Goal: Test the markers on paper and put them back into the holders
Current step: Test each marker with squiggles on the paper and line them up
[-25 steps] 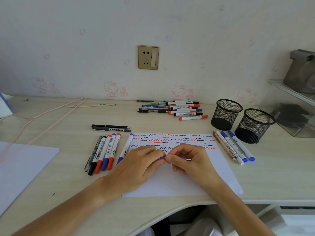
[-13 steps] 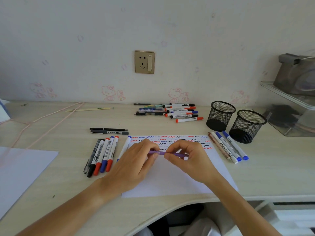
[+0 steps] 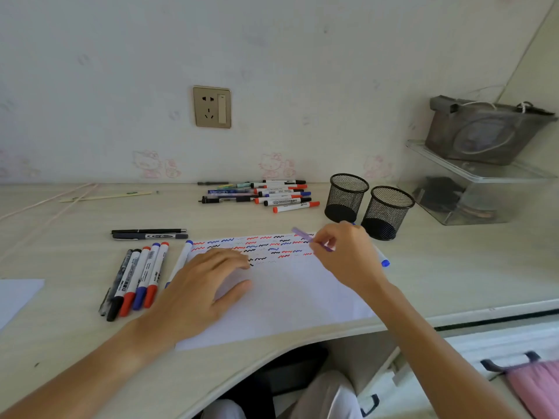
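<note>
Right hand [image 3: 351, 258] pinching purple pen [image 3: 311, 239] above paper [image 3: 287, 300].
Left hand [image 3: 199, 288] flat on the sheet, fingers straight and slightly spread, holding nothing.

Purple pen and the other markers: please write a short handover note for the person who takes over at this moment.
Right hand pinches the thin purple pen above the top right of the paper.
Left hand lies flat on the paper, fingers straight, holding nothing.
Done: many red, blue and black squiggles on the paper's top part.
Both mesh holders look empty.
Left: return markers to the holders: the row left of the paper, the pile near the wall, some partly hidden behind the right hand.
</note>
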